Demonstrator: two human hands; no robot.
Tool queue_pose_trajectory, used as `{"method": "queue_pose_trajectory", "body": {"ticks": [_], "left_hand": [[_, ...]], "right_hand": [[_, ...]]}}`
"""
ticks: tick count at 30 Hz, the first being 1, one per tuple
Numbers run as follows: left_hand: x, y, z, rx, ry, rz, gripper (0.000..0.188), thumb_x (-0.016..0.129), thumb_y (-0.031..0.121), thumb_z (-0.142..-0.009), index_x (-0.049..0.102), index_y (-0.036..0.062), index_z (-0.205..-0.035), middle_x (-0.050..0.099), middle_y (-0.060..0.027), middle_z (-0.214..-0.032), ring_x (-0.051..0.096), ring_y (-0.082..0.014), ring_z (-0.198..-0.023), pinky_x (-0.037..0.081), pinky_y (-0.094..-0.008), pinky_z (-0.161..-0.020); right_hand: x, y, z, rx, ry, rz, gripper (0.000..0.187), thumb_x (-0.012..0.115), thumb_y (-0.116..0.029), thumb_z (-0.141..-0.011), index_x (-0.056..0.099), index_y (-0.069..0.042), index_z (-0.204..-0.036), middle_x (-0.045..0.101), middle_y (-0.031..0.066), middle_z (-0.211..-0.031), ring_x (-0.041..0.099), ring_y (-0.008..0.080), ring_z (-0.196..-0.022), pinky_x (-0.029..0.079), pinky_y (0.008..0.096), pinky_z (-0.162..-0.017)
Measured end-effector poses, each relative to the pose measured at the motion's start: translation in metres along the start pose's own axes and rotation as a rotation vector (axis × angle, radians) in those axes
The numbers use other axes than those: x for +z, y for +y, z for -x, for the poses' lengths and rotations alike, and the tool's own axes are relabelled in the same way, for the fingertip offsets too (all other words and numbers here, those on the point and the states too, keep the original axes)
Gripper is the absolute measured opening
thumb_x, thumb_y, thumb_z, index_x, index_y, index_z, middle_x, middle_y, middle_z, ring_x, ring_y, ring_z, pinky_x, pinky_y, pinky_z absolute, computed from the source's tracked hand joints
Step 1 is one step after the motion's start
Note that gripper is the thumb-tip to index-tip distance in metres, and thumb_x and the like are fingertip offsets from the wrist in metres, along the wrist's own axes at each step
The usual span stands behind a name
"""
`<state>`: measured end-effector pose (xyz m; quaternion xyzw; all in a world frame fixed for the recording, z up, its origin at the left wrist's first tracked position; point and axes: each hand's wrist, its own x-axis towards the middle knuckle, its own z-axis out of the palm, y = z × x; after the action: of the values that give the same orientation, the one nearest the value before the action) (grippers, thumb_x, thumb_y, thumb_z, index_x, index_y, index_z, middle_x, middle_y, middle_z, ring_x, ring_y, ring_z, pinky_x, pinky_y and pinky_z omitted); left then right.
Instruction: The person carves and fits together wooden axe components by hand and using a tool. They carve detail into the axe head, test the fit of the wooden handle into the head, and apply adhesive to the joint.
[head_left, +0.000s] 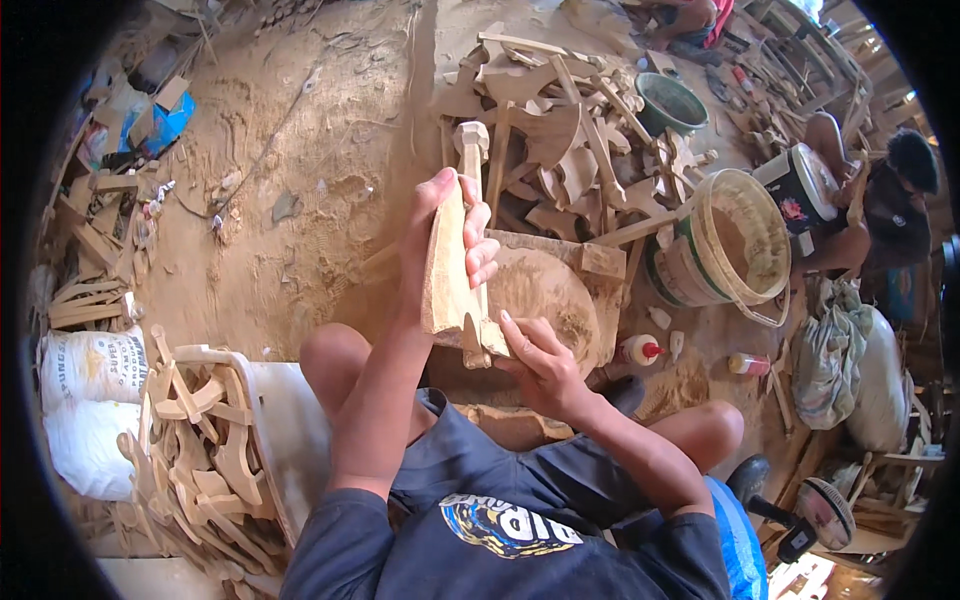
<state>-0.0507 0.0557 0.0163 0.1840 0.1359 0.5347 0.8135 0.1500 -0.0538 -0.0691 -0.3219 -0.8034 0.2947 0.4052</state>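
A pale carved wooden piece (447,275) is held up over a low wooden block (545,295). It has a broad flat side, a narrow shaft with a knobbed far end, and a notched near end. My left hand (418,228) is closed around its middle, thumb on the far left and fingers wrapped over the right side. With its fingertips, my right hand (550,368) grips the near right corner of the same piece. Whether something small lies under those fingertips cannot be made out.
Cut wooden parts (550,130) lie heaped beyond the block. To the right stand a large dusty bucket (668,265), a red-capped bottle (638,349) and a small fan (825,515). More wooden pieces (215,440) fill a container at left. Another person (890,205) sits at far right.
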Motion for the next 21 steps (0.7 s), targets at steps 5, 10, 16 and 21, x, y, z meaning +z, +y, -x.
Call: {"method": "queue_pose_trajectory", "body": {"ticks": [5, 10, 16, 21], "left_hand": [[-0.024, 0.006, -0.001, -0.079, -0.191, 0.177, 0.046, 0.04, 0.048, -0.114, 0.057, 0.0057, -0.115, 0.064, -0.0091, -0.077, 0.066, -0.025, -0.058, 0.057, -0.0397, -0.053], [0.001, 0.01, 0.01, -0.029, 0.109, -0.093, 0.033, 0.053, 0.046, -0.112, 0.058, 0.0141, -0.106, 0.054, 0.002, -0.065, 0.054, -0.0115, -0.044, 0.048, -0.0266, -0.04], [-0.011, 0.043, 0.016, -0.055, -0.118, 0.149, 0.041, 0.047, 0.046, -0.112, 0.06, 0.0072, -0.108, 0.06, -0.0062, -0.071, 0.062, -0.0222, -0.053, 0.055, -0.0375, -0.049], [-0.006, 0.037, 0.016, -0.035, -0.073, 0.031, 0.037, 0.049, 0.044, -0.111, 0.058, 0.0078, -0.107, 0.059, -0.0046, -0.07, 0.061, -0.0193, -0.051, 0.054, -0.0336, -0.047]], "right_hand": [[0.003, -0.003, 0.003, -0.027, -0.03, 0.063, 0.068, 0.075, 0.007, -0.088, 0.053, 0.01, -0.152, 0.064, 0.0221, -0.126, 0.063, 0.0377, -0.102, 0.053, 0.0441, -0.091], [-0.013, -0.007, 0.004, -0.052, -0.141, 0.229, 0.072, 0.072, 0.012, -0.078, 0.058, 0.007, -0.148, 0.065, 0.0211, -0.124, 0.063, 0.0372, -0.1, 0.054, 0.0428, -0.089], [-0.025, 0.005, 0.005, -0.037, -0.11, 0.153, 0.046, 0.078, 0.008, -0.081, 0.072, -0.002, -0.125, 0.072, 0.0146, -0.126, 0.067, 0.0328, -0.092, 0.056, 0.043, -0.082], [-0.047, -0.003, -0.017, 0.003, -0.179, -0.083, 0.033, 0.082, 0.008, -0.081, 0.073, -0.003, -0.11, 0.076, 0.0151, -0.123, 0.073, 0.0337, -0.094, 0.058, 0.042, -0.08]]}}
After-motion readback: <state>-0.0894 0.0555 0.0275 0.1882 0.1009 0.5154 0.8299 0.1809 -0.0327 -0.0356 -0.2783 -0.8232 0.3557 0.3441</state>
